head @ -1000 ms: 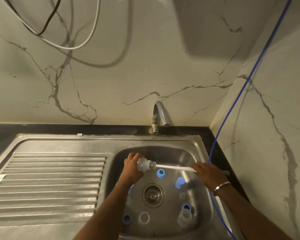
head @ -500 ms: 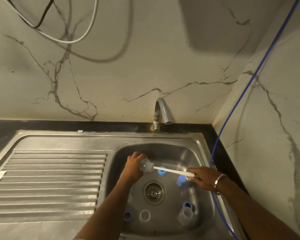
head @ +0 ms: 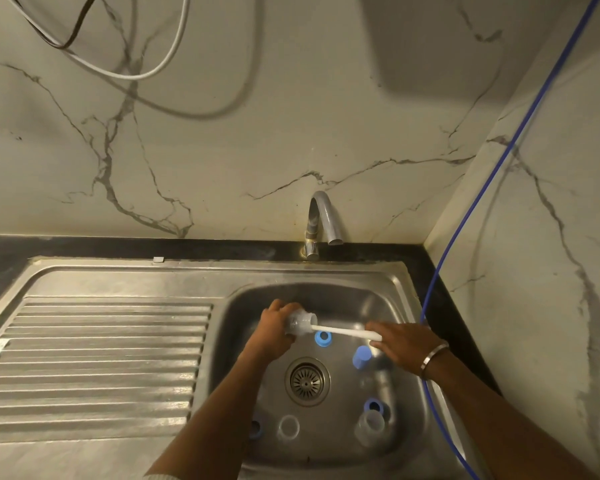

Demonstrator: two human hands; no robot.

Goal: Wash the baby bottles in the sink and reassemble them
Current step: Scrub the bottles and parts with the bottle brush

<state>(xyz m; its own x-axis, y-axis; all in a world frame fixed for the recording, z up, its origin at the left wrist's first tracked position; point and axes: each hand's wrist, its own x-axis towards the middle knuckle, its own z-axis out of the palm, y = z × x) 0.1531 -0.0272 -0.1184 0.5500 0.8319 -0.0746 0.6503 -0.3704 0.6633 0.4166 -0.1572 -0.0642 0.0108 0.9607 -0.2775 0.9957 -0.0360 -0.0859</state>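
Head view, Operator A: Where was the bottle?

Operator B: Above the sink [head: 400, 282] basin, lying sideways. The left hand [head: 274, 327] gripped the clear bottle [head: 300, 322], probably to steady it, while the right hand [head: 400, 342] gripped the white brush handle [head: 343, 331], its head inside the mouth.

A: Basin contents?

B: Blue rings, a blue cap [head: 361, 356], clear parts.

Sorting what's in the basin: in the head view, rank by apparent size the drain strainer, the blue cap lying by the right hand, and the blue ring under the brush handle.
1. drain strainer
2. blue cap
3. blue ring

The cap and ring look close in size, so that order is unsure.
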